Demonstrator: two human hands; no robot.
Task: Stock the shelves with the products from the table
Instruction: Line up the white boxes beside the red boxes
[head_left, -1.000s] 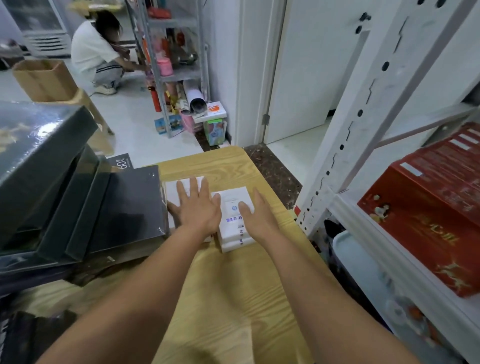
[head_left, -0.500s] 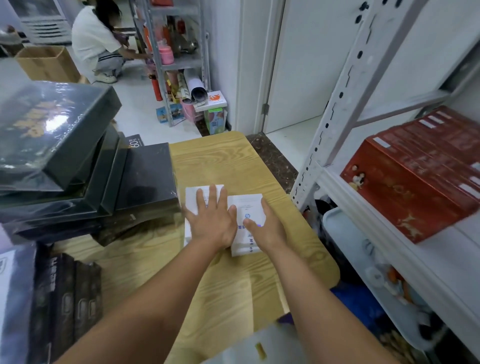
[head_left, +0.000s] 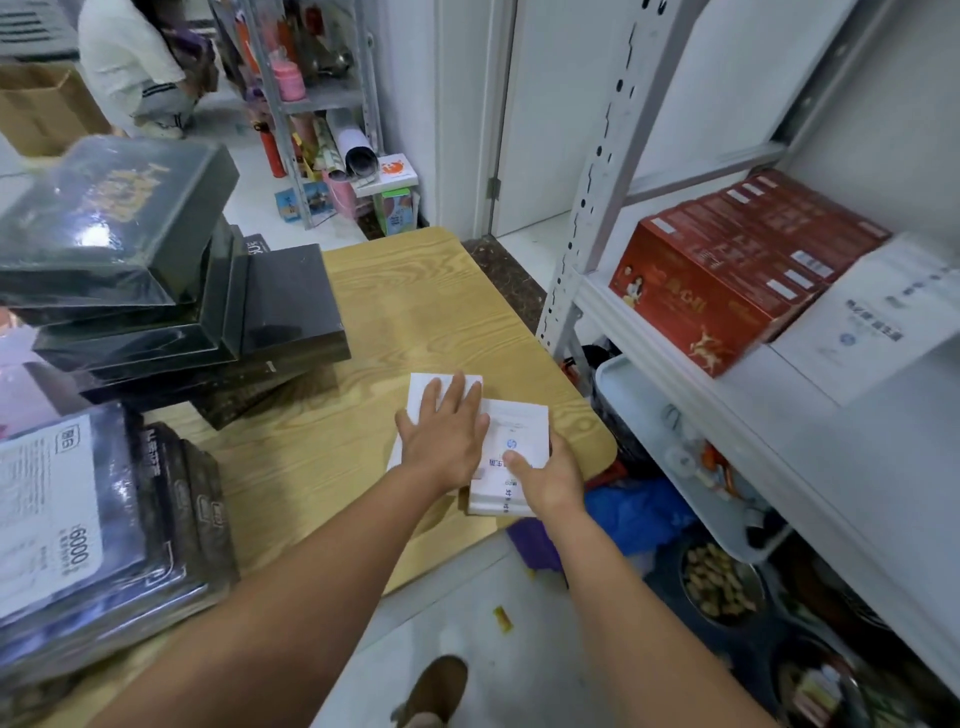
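Nearest me, my right hand (head_left: 550, 480) cups the near right corner of the right white stack (head_left: 522, 423). The thumb lies on top and the fingers curl down its side, so I read it as grasping that stack, ready to lift. My left hand (head_left: 441, 434) lies flat with fingers straight and released, pressing on the left white stack (head_left: 422, 391). I judge this steadies the pile and keeps the two stacks butted together so they can go as one load.

Both stacks are thin, crisp-edged cardboard cartons, matt white with small blue print, and the right one is several layers deep. They sit at the near right corner of the counter (head_left: 415, 312), the side closest to the shelf (head_left: 831, 467), which I think makes for a short carry. The counter is pale wood-grain laminate with a rounded corner.

To my left, glossy shrink-wrapped packs (head_left: 78, 519) stand on edge. Beyond them, flat black gift boxes (head_left: 291, 301) are piled askew; their film catches the light and they look slippery to me.

On the white metal shelf, red cartons (head_left: 727, 275) stand packed side by side. Next to them lies a flat white printed item (head_left: 872, 322), carton or sheet I cannot tell. The bare shelf in front is likely room for mine. Far off, a person (head_left: 130, 67) crouches at another rack (head_left: 311, 98).
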